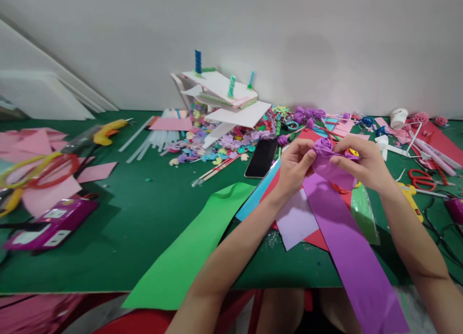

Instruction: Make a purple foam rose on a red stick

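Note:
A purple paper flower (323, 148) with a rolled, rose-like head is pinched between both hands, its lower part a loose purple sheet. My left hand (297, 164) grips it from the left with thumb and fingertips. From the other side, my right hand (361, 162) pinches its edge. Below the hands a long purple paper strip (350, 242) runs over the table's front edge. Under it lie a pale lilac sheet (295, 220) and red and blue sheets. Yellow and red scissor handles show partly behind the right hand.
A green strip (195, 257) hangs over the front edge. A black phone (261, 158), small coloured flowers (231, 143) and a white tiered stand (226, 90) are farther back. Glue guns, one yellow (410, 199), cables and red scissors (422, 179) lie right; pink paper and a purple device (54, 225) left.

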Demonstrator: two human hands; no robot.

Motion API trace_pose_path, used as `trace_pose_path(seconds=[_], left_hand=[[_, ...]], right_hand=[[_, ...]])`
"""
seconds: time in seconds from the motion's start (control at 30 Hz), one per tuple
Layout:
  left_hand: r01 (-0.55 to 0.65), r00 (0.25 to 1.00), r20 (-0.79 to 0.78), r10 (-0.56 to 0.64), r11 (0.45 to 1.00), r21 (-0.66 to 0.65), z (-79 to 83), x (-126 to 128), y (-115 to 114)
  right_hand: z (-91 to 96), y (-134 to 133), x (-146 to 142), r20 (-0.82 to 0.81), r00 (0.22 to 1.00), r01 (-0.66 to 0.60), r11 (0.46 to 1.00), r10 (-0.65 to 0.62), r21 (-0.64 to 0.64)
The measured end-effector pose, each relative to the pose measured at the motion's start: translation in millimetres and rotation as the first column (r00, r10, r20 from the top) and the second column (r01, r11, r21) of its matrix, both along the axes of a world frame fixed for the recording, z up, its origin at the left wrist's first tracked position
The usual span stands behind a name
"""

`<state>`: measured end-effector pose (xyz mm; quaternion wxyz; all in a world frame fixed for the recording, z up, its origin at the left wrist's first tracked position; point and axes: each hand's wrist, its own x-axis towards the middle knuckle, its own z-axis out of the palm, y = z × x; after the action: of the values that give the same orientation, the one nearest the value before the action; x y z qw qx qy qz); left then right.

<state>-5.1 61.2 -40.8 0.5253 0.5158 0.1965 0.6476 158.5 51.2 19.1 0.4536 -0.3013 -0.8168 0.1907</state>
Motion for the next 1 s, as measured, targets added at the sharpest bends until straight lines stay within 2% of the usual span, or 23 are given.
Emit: trace_pose_path(seconds=[0.23,0.53,0.8,1.0], left_hand=[[-0.089,0.996,0.031,0.089,0.996,-0.005,5.1,1.9,-1.0],[-0.078,0.996,0.031,0.078,0.997,-0.025,2.1,0.8,0.7],[0.036,0.998,0.058,-0.036,0.999,0.001,7.6,-1.3,-1.8],[-0.032,0.998,0.045,0.031,0.999,0.011,3.5,-0.6,3.6]], right_hand=[[4.8,0.8,8.9,0.101,0.994,-0.029,0.997,0.036,-0.066],[7.6,-1.1,7.8,0.089,0.996,-0.006,0.998,0.011,-0.059],[8.3,-2.2,13.1,0.06,0.998,0.016,0.995,-0.01,-0.101],[8.7,0.0,18.8,0.06,0.996,0.071,0.991,-0.064,-0.111]])
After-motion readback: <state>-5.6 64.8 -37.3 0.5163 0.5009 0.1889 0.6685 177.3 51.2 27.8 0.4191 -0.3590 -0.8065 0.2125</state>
